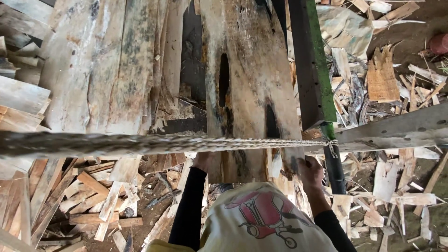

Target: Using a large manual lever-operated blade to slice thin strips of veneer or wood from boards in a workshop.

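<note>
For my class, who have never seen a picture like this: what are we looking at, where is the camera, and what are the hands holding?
The camera sits on a person's head and looks straight down, so you see their own arms and shirt at the bottom. Both hands grip the near end of a wide, weathered board with dark holes in it: the left hand at its left edge, the right hand at its right edge. A taut rope crosses the picture in front of the board and is tied to a dark post. A green-edged beam runs beside the board. More planks lie to the left, and wood scraps cover the ground below.
</note>
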